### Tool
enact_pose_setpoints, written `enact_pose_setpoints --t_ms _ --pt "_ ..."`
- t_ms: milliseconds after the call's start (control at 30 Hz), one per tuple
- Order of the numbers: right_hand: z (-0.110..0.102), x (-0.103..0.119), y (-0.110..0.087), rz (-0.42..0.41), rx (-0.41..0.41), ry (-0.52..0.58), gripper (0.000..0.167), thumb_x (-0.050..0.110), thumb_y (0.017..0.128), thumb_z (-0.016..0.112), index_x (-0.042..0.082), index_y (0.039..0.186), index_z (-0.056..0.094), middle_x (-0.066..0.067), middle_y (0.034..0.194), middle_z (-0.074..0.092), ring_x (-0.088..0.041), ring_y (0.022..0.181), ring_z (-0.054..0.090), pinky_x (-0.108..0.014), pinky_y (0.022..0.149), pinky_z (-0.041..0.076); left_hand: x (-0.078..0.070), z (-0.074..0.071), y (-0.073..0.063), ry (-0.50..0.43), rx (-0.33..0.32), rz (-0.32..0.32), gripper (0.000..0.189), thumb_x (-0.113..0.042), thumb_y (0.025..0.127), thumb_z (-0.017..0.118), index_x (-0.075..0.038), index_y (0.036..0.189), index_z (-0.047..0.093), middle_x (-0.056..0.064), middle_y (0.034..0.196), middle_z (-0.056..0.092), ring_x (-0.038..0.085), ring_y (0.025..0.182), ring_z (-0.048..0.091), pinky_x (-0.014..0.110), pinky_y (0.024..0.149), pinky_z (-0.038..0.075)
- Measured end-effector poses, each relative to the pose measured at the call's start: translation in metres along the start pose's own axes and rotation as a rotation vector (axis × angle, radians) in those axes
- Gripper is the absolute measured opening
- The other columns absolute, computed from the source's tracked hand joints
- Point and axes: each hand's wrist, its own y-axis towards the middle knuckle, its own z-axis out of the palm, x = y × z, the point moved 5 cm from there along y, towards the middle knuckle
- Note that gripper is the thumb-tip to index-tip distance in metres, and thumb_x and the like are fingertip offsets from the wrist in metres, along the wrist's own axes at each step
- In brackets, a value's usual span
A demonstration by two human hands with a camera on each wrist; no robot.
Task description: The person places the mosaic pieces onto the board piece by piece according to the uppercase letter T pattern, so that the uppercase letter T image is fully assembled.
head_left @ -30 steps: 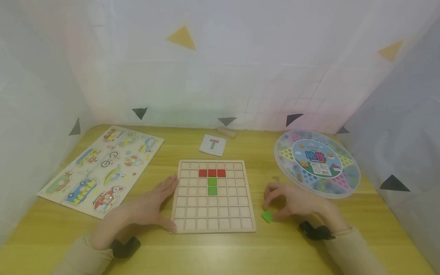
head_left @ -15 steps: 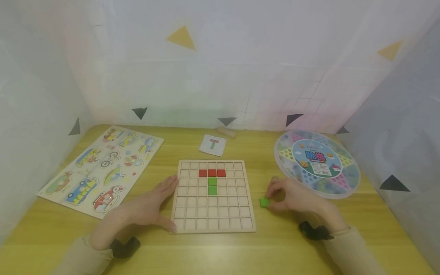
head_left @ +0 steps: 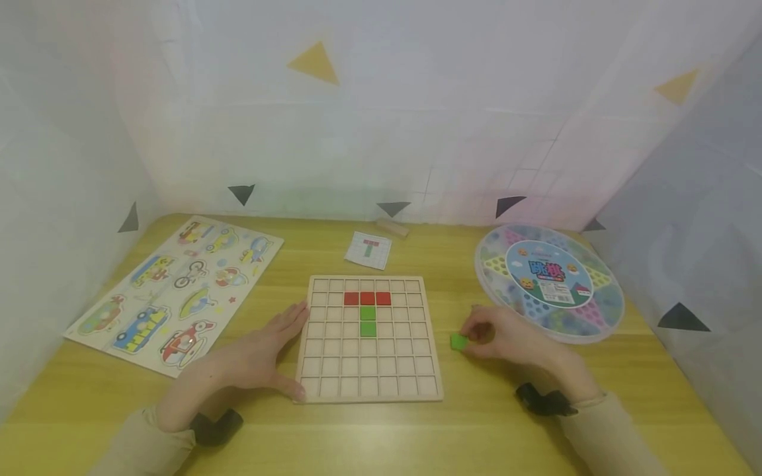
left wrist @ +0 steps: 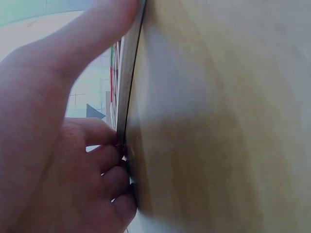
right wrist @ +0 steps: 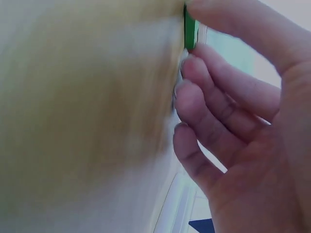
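A square wooden grid board [head_left: 417, 390] lies mid-table. Set in its cells are a row of red tiles [head_left: 368, 299] and, below the middle one, a column of green tiles [head_left: 368, 320]. My left hand [head_left: 253, 354] rests spread along the board's left edge, thumb at the near corner and fingertips farther up the side. To the right of the board, my right hand [head_left: 506, 337] pinches a loose green square tile [head_left: 458, 342] between thumb and index finger, low over the table. From the right wrist, the tile [right wrist: 189, 31] shows edge-on between those fingertips; the other fingers curl below.
A pattern card [head_left: 368, 250] with a red-and-green T lies behind the board, beside a small wooden block [head_left: 393, 229]. At left is a picture puzzle board [head_left: 178, 291] of vehicles. A round Chinese checkers box [head_left: 550, 284] sits behind the right hand. Pale sheeting [head_left: 381, 132] encloses the table.
My right hand has taken the loose green tile between thumb and index finger and shifted it a little farther from me. The left hand and the board have stayed put.
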Motion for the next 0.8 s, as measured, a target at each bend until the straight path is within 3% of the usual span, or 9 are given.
enact_pose_setpoints --t_ms 133,200,367,400,600,800 --pt "-0.003 0.004 -0.002 -0.008 -0.033 -0.004 0.016 0.032 0.081 0.083 0.027 0.092 0.073 0.012 0.084 0.063 -0.006 0.077 0.059 -0.024 0.071 0.054 -0.001 -0.001 0.0 -0.011 0.001 -0.001 0.135 -0.07 0.063 0.08 -0.007 0.161 0.01 0.012 0.169 -0.001 0.04 0.153 0.005 0.059 0.121 0.019" --pt "-0.005 0.008 -0.003 -0.014 -0.055 -0.002 0.016 0.031 0.081 0.084 0.028 0.091 0.073 0.013 0.082 0.063 -0.005 0.075 0.059 -0.025 0.078 0.053 -0.002 -0.001 -0.001 -0.015 0.003 -0.001 0.135 -0.069 0.064 0.08 -0.007 0.161 0.01 0.013 0.169 -0.001 0.04 0.153 0.004 0.06 0.12 0.018" --pt "-0.011 0.028 -0.004 -0.066 -0.107 0.042 0.018 0.024 0.08 0.085 0.026 0.091 0.072 0.009 0.08 0.064 -0.009 0.076 0.059 -0.03 0.077 0.054 -0.003 -0.002 -0.001 -0.017 0.003 0.003 0.135 -0.069 0.064 0.08 -0.006 0.161 0.01 0.014 0.168 -0.001 0.041 0.153 0.005 0.06 0.12 0.018" --pt "-0.012 0.033 -0.002 -0.071 -0.108 0.054 0.019 0.022 0.08 0.085 0.026 0.092 0.072 0.008 0.08 0.064 -0.011 0.077 0.06 -0.031 0.072 0.054 -0.003 -0.002 -0.001 -0.016 0.002 0.004 0.135 -0.068 0.064 0.08 -0.006 0.161 0.01 0.014 0.168 -0.001 0.042 0.153 0.005 0.06 0.12 0.018" --pt "-0.01 0.058 0.021 -0.037 -0.078 0.048 0.018 0.024 0.082 0.083 0.027 0.095 0.071 0.01 0.085 0.065 -0.01 0.081 0.06 -0.036 0.074 0.055 -0.001 -0.001 -0.001 -0.009 0.003 0.006 0.135 -0.07 0.064 0.079 -0.005 0.161 0.011 0.014 0.168 0.0 0.042 0.153 0.005 0.06 0.12 0.017" --pt "-0.002 0.082 0.047 -0.083 -0.048 0.033 0.014 0.028 0.083 0.082 0.027 0.093 0.073 0.013 0.083 0.064 -0.011 0.079 0.06 -0.032 0.071 0.054 0.0 0.0 0.0 -0.013 0.001 0.01 0.134 -0.07 0.065 0.079 -0.006 0.161 0.011 0.014 0.169 0.0 0.041 0.153 0.005 0.06 0.12 0.018"
